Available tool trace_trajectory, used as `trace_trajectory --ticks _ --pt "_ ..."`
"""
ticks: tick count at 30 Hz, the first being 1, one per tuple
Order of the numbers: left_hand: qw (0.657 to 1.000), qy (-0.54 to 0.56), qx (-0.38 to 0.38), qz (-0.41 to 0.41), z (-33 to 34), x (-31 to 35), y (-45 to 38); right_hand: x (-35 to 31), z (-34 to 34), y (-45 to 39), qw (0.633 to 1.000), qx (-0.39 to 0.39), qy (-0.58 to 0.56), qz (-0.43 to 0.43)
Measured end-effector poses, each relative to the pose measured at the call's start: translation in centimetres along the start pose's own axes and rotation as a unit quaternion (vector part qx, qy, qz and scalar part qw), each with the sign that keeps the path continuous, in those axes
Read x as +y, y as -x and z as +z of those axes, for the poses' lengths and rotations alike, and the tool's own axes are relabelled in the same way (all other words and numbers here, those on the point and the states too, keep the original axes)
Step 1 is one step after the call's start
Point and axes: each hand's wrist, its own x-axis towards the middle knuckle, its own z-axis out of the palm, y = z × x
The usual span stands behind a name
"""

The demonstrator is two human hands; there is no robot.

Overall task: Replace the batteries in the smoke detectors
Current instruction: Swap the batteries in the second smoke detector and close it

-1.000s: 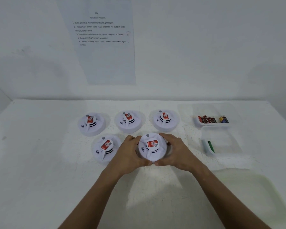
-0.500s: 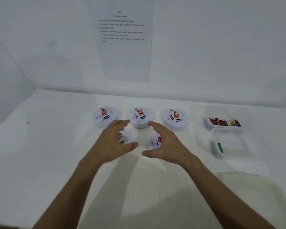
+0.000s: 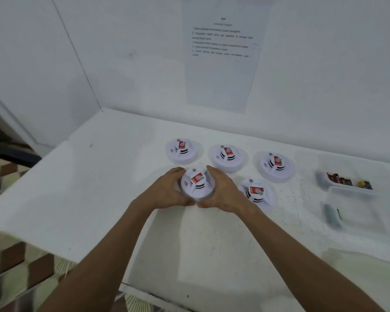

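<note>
Several white round smoke detectors with red labels lie on the white table (image 3: pixel 99 199). Both my hands grip the front left detector (image 3: pixel 196 185): my left hand (image 3: pixel 167 192) curls round its left side, my right hand (image 3: pixel 223 190) round its right side. A second front detector (image 3: pixel 256 194) lies just right of my right hand. Three more sit in a back row: left (image 3: pixel 181 151), middle (image 3: pixel 227 157), right (image 3: pixel 275 166). A small clear tray (image 3: pixel 324 180) at the right holds red and dark batteries (image 3: pixel 339 178).
A second clear container (image 3: pixel 358 212) with a green item at its left end stands in front of the battery tray. A pale lid or tray (image 3: pixel 369 266) lies at the near right. A printed instruction sheet (image 3: pixel 221 55) hangs on the wall. The table's left edge drops to a patterned floor.
My hands let go of the front right detector, hovered open, and now grip the front left detector. The camera has swung left and down.
</note>
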Motion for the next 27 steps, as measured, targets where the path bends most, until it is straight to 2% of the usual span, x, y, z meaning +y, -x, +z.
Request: trace_trajectory --ticks 5,10,13,15,18,22,27 --pt "0.999 0.032 0.002 -0.005 -0.1 0.8 0.7 -0.1 -0.8 0.2 0.999 -0.01 0.027 -0.024" --pt "0.996 0.074 -0.025 0.048 -0.3 6.2 2.3 -0.1 -4.5 4.0 0.998 -0.019 0.024 -0.056" --pt "0.985 0.162 -0.017 0.065 0.8 10.0 2.7 1.1 -8.1 7.3 0.997 0.012 -0.06 -0.046" --pt "0.982 0.173 -0.013 0.075 2.0 12.6 2.5 2.1 -10.7 9.8 0.991 0.027 -0.123 -0.049" --pt "0.978 0.163 -0.072 0.107 4.8 17.0 1.8 4.0 -14.2 14.1 0.975 0.041 -0.213 -0.047" --pt "0.954 0.205 -0.179 0.129 8.7 22.7 0.9 7.2 -17.9 19.4 0.951 0.068 -0.296 -0.051" --pt "0.955 0.19 -0.187 0.134 12.8 27.3 -0.1 11.1 -21.3 23.6 0.949 0.095 -0.297 -0.046"
